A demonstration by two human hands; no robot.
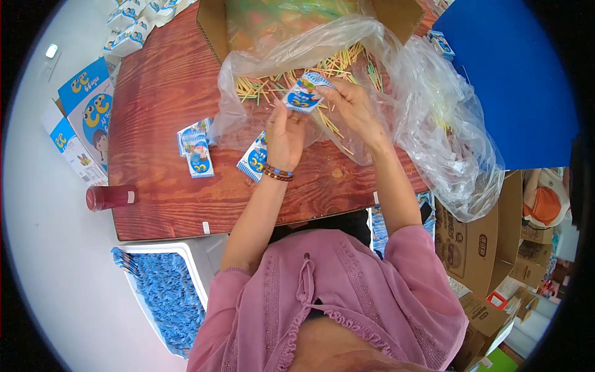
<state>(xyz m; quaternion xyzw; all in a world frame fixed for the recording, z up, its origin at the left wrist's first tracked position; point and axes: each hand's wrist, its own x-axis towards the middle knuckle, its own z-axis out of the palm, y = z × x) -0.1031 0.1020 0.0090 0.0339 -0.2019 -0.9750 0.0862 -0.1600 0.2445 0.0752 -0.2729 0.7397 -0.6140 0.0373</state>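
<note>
From my remote post, I see the right hand just above centre of the frame, its thumb and forefinger pinching the right end of a small blue-and-white packet. That packet sits in the upper middle of the frame, tilted, raised in front of a loose spread of thin coloured sticks. The left hand is at the packet's lower left edge, thumb pointing up beside it; its other fingers are partly hidden, so I can't tell how firmly they press. Beaded bracelets circle the left wrist, and right beside them a second packet lies on the red-brown wooden table. Left of that, I make out a pair of overlapping packets. Crumpled see-through plastic runs around the sticks and drapes down toward the right of the frame, below a cardboard box at the top. A red bottle lies at the table's left edge, and at lower left I have a white bin full of blue packets. A large blue panel fills the upper right.
</note>
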